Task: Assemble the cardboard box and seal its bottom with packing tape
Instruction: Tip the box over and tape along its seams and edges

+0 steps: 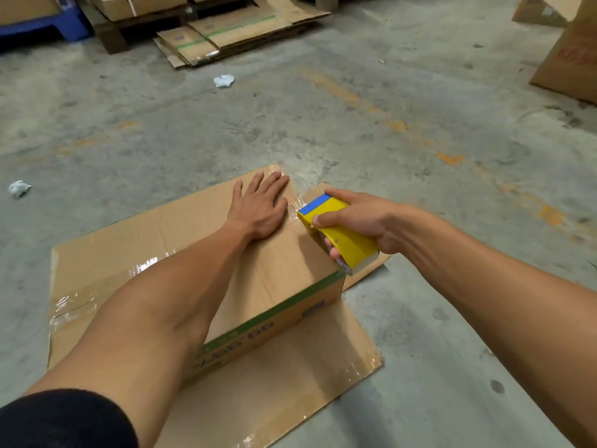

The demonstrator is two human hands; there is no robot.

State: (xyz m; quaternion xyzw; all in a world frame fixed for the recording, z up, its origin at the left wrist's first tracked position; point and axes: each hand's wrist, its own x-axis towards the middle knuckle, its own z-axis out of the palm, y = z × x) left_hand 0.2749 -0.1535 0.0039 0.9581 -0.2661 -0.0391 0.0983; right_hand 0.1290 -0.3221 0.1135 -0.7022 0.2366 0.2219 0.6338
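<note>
A brown cardboard box (277, 263) with a green stripe stands on the concrete floor, its closed flaps facing up. My left hand (260, 208) lies flat on the far end of that top face, fingers straight. My right hand (358, 218) grips a yellow and blue tape dispenser (336, 232) at the box's far right edge. Clear tape (295, 202) stretches from the dispenser's blue end toward the box corner beside my left hand.
Flat cardboard sheets (290, 376) with tape scraps lie under and around the box. Flattened boxes (232, 30) are stacked by a pallet at the back. Another large box (568, 59) stands far right. Crumpled white scraps (223, 80) lie on the floor.
</note>
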